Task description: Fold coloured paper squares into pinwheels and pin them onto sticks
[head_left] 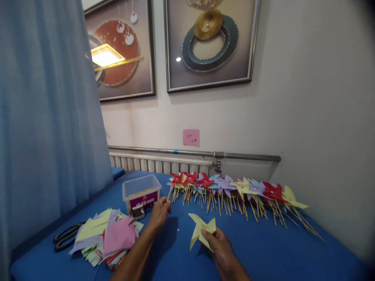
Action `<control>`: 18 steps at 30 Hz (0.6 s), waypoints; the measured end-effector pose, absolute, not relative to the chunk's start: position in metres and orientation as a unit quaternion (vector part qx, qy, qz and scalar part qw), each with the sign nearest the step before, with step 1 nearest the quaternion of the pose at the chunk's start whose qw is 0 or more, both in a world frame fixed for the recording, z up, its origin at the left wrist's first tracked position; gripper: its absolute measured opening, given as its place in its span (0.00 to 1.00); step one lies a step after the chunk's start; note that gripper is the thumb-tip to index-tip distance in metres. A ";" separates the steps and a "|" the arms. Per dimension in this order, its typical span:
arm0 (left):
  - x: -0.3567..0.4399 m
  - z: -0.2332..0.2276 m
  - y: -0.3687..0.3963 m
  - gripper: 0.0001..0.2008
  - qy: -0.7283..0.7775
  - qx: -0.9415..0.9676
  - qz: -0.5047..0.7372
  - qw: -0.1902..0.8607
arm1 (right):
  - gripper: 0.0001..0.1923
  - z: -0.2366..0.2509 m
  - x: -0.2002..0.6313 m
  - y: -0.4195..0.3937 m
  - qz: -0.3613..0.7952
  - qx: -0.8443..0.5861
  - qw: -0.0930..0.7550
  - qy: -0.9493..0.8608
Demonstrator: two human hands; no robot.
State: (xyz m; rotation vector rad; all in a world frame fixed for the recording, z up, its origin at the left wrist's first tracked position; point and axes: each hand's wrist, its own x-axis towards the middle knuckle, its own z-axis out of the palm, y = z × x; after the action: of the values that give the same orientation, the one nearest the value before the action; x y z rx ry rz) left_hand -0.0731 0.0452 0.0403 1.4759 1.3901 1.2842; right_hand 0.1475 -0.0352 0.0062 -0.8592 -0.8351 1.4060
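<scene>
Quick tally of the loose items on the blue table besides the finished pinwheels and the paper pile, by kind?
Folded yellow pinwheel head, in the right hand: 1
Wooden stick, in the left hand: 1
Clear plastic box: 1
Scissors: 1
Total: 4
The finished pinwheels overlap too much to count.

The left hand [159,212] is pinching a thin wooden stick [169,192], and the right hand [218,242] is gripping a matt yellow paper pinwheel [202,229]. Smooth blue cloth [263,253] is covering the table. A clear glossy plastic box [141,191] is sitting beside loose matt paper sheets [108,234]. Black-handled scissors [67,235] are lying nearby.
</scene>
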 end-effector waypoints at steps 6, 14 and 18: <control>-0.054 0.032 0.025 0.17 0.574 0.693 0.355 0.252 | 0.21 0.003 0.146 -0.031 0.608 -0.388 0.606 -0.335; -0.035 0.038 0.008 0.11 0.598 0.731 0.274 0.184 | 0.24 0.008 0.154 -0.031 0.595 -0.414 0.614 -0.312; -0.021 0.038 -0.010 0.12 0.570 0.754 0.264 0.193 | 0.26 0.010 0.153 -0.030 0.589 -0.420 0.620 -0.304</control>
State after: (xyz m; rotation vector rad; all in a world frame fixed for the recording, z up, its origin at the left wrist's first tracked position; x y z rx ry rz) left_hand -0.0212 -0.0096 0.0377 2.1152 1.5991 0.7414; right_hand 0.1527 -0.0304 0.0103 -0.9652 -0.6997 1.3549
